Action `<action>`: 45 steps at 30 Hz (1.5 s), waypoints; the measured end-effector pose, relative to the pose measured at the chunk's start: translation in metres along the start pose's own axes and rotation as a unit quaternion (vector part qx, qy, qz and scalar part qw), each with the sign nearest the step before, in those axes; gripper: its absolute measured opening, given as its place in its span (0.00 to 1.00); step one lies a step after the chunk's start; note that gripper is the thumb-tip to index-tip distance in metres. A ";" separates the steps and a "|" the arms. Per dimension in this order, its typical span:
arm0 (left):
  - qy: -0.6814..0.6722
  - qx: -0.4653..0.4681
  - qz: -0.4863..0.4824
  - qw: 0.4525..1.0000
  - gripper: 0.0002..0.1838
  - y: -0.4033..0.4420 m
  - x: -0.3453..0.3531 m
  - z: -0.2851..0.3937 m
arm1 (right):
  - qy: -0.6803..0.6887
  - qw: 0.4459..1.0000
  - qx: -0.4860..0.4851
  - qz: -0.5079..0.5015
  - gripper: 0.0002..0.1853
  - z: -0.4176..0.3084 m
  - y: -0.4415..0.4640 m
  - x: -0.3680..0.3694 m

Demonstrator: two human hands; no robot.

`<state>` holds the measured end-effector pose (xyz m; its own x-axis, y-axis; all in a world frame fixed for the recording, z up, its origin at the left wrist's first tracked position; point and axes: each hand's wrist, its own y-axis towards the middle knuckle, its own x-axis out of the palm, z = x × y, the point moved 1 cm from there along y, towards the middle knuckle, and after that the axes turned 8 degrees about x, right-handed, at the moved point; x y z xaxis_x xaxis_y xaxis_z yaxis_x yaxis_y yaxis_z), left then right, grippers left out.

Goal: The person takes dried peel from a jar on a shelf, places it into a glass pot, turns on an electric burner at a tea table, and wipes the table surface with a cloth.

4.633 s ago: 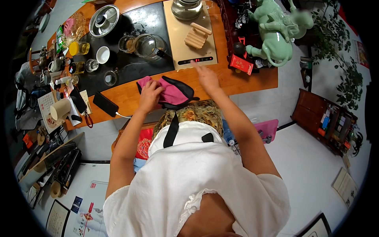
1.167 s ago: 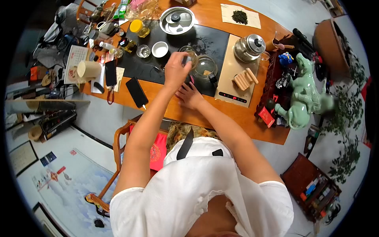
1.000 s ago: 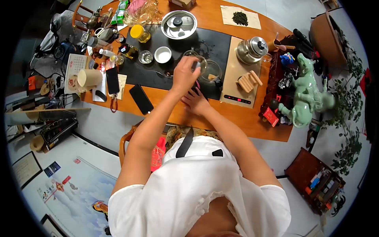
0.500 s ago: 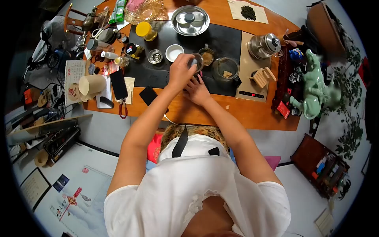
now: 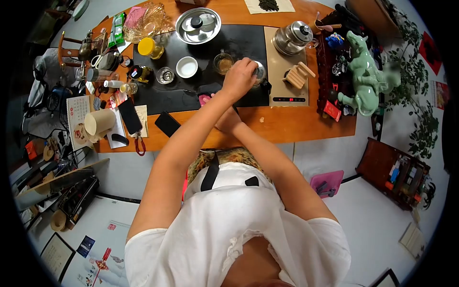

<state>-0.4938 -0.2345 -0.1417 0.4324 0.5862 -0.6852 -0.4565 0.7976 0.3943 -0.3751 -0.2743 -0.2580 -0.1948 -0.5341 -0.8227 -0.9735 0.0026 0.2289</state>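
My left hand (image 5: 240, 77) crosses over my right forearm, its fingers closed on a small round glass lid (image 5: 259, 72). The lid is at the top of a clear glass pot with a black handle (image 5: 266, 88); whether it is fully seated I cannot tell. My right hand (image 5: 228, 119) is low on the mat, by a dark and pink cloth (image 5: 206, 98). Its fingers are mostly hidden behind my left forearm. Left of the pot stands a glass cup (image 5: 223, 63) with something brownish in it. Further left is a white bowl (image 5: 187, 67).
A glass kettle (image 5: 292, 39) stands on a hot plate (image 5: 289, 88), with wooden tongs or a rack (image 5: 299, 75) near it. At the back are a steel basin (image 5: 198, 26) and a yellow-lidded jar (image 5: 150, 48). A phone (image 5: 167, 124) lies at the front edge.
My left hand has carried the lid rightward from the middle of the mat to the pot. My right hand has drawn back under my left forearm. The whole view has shifted.
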 end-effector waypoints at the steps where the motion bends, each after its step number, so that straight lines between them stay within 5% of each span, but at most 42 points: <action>1: -0.003 -0.003 -0.008 1.000 0.16 -0.001 0.002 -0.001 | 0.001 1.000 0.005 0.004 0.23 0.000 0.000 0.001; 9: 0.022 0.003 -0.030 0.999 0.16 0.001 0.014 -0.004 | 0.006 1.000 -0.002 0.026 0.24 -0.002 0.002 -0.005; 19: 0.026 -0.032 0.000 0.999 0.20 -0.006 0.001 0.005 | -0.028 0.994 -0.023 -0.106 0.26 0.002 -0.013 0.001; 22: 0.001 -0.076 0.087 0.993 0.18 -0.031 -0.016 -0.001 | -0.064 0.991 -0.046 -0.107 0.26 -0.003 0.003 -0.008; 25: 0.044 -0.136 0.169 0.975 0.14 -0.069 -0.042 -0.029 | 0.040 0.986 -0.063 -0.149 0.27 0.001 0.031 0.016; 28: 0.061 -0.251 0.228 0.939 0.13 -0.117 -0.071 -0.071 | -0.128 0.966 -0.128 -0.183 0.28 -0.009 0.059 0.049; 29: 0.048 -0.307 0.241 0.919 0.13 -0.129 -0.082 -0.080 | -0.044 0.986 -0.122 -0.101 0.26 -0.011 0.069 0.047; 32: 0.078 -0.367 0.267 0.887 0.14 -0.181 -0.098 -0.130 | -0.091 0.974 -0.070 -0.194 0.29 -0.036 0.104 0.051; 34: 0.105 -0.404 0.262 0.870 0.18 -0.203 -0.101 -0.158 | -0.073 0.985 -0.061 -0.142 0.29 -0.039 0.110 0.051; 37: 0.023 -0.506 0.228 0.832 0.27 -0.209 -0.106 -0.185 | -0.050 0.988 -0.027 -0.147 0.33 -0.038 0.099 0.046; 41: -0.207 -0.556 0.259 0.762 0.23 -0.185 -0.112 -0.187 | -0.076 0.982 -0.019 -0.174 0.34 -0.033 0.056 0.015; 45: -0.249 -0.537 0.238 0.770 0.18 -0.169 -0.114 -0.200 | -0.070 0.975 -0.014 -0.211 0.34 -0.031 0.030 -0.004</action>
<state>-0.6209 -0.4648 -0.2525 0.1391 0.9710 -0.1943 -0.9200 0.0541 -0.3883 -0.3996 -0.2981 -0.2320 0.2064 -0.3609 -0.9095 -0.9669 -0.2175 -0.1332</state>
